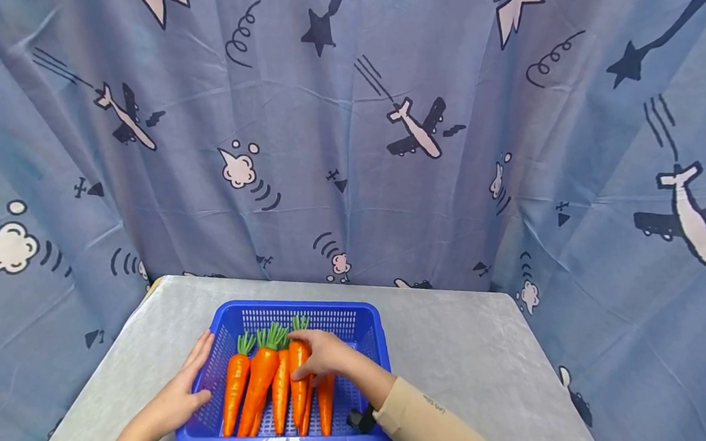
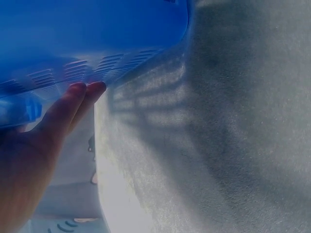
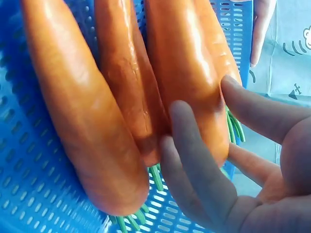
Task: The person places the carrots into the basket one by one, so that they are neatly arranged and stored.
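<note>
A blue slotted basket (image 1: 300,310) stands on the grey table (image 1: 460,349) and holds several orange carrots (image 1: 262,377) with green tops, lying side by side. My left hand (image 1: 190,377) lies against the basket's left wall, thumb at the rim. The left wrist view shows its straight fingers (image 2: 73,104) flat on the outside of the basket (image 2: 97,39). My right hand (image 1: 313,354) rests on top of the carrots near the basket's middle. In the right wrist view its fingers (image 3: 194,145) touch the carrots (image 3: 82,111) near their leafy ends, with the thumb apart.
A blue curtain (image 1: 348,146) printed with planes and stars hangs behind and around the table. Bare grey table surface (image 2: 218,145) lies right of and behind the basket. The table's edges are close on the left and right.
</note>
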Motion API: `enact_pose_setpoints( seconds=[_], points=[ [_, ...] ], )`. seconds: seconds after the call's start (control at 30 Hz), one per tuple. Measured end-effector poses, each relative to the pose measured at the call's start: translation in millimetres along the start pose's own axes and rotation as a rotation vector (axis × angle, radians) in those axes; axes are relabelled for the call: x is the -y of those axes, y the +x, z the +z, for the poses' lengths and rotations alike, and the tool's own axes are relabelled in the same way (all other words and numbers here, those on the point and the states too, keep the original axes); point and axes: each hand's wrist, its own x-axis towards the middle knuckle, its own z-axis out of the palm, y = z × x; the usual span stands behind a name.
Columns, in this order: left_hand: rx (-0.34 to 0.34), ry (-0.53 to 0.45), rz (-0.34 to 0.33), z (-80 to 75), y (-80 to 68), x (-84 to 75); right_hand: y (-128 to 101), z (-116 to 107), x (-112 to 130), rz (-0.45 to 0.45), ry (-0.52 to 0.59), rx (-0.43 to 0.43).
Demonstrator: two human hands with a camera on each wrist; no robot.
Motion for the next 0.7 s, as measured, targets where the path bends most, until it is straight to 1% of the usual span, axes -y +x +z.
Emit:
enact_pose_setpoints(
  seconds=[0.3,0.37,0.43,0.53,0.57,0.63,0.7],
  points=[
    [0.018,-0.009,-0.034,0.1,4.7,-1.7,-7.0,-19.2,1.6,-0.014,-0.053,-0.031],
    [0.032,-0.019,-0.049,-0.2,5.4,-0.7,-10.7,-26.2,1.2,-0.028,-0.093,-0.052],
    [0.052,-0.043,-0.079,-2.1,4.7,0.5,-15.0,-34.1,0.7,-0.055,-0.129,-0.073],
    [0.091,-0.094,-0.14,-7.1,3.0,2.9,-21.5,-48.0,-3.3,-0.106,-0.166,-0.121],
    [0.103,-0.114,-0.165,-9.3,2.6,4.3,-24.1,-53.0,-5.5,-0.126,-0.157,-0.135],
    [0.125,-0.186,-0.217,-14.1,1.7,8.1,-29.4,-63.0,-12.4,-0.166,-0.131,-0.168],
    [0.134,-0.239,-0.274,-19.5,0.4,10.3,-37.0,-72.6,-20.0,-0.183,-0.104,-0.208]
  ],
)
